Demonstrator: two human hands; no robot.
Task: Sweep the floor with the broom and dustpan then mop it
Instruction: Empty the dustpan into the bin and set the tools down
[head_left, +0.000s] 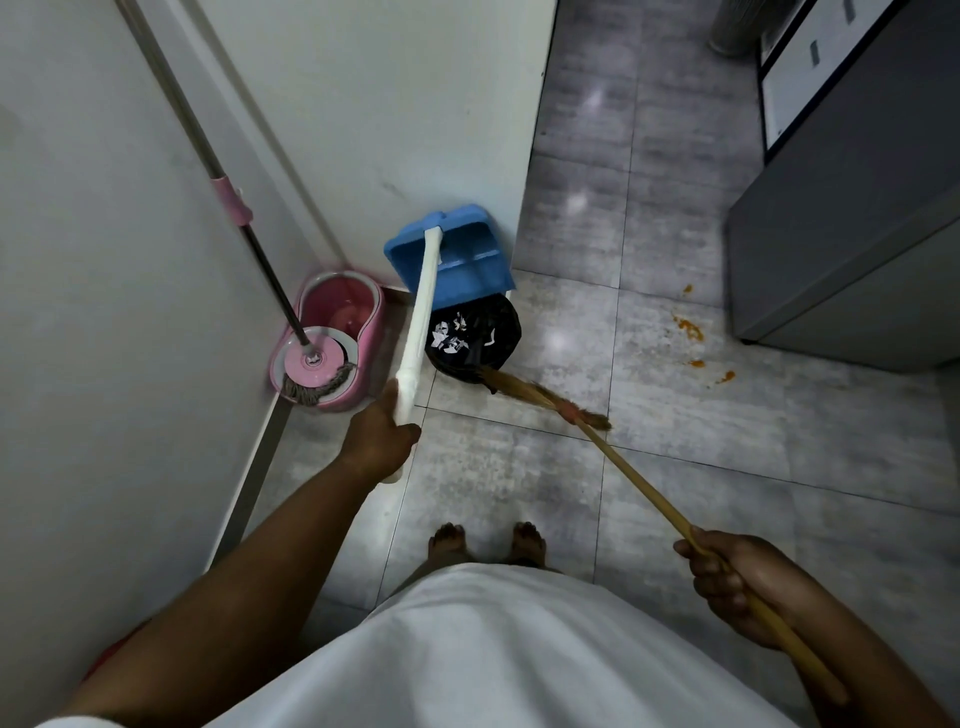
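Observation:
My left hand (382, 436) grips the white handle of the blue dustpan (457, 260), which is tipped up over a black-lined trash bin (475, 338). White paper scraps lie inside the bin. My right hand (732, 582) grips the wooden stick of the broom (545, 397), whose straw head reaches to the bin's near rim. The mop (311, 358) with a pink joint on its metal pole stands in the pink spin bucket (343, 312) in the corner at left.
White walls (130, 260) close in the left side and back. A grey cabinet (857, 234) stands at right. Orange crumbs (688, 327) are scattered on the grey tiled floor beside it. My bare feet (488, 540) stand on the tiles below centre.

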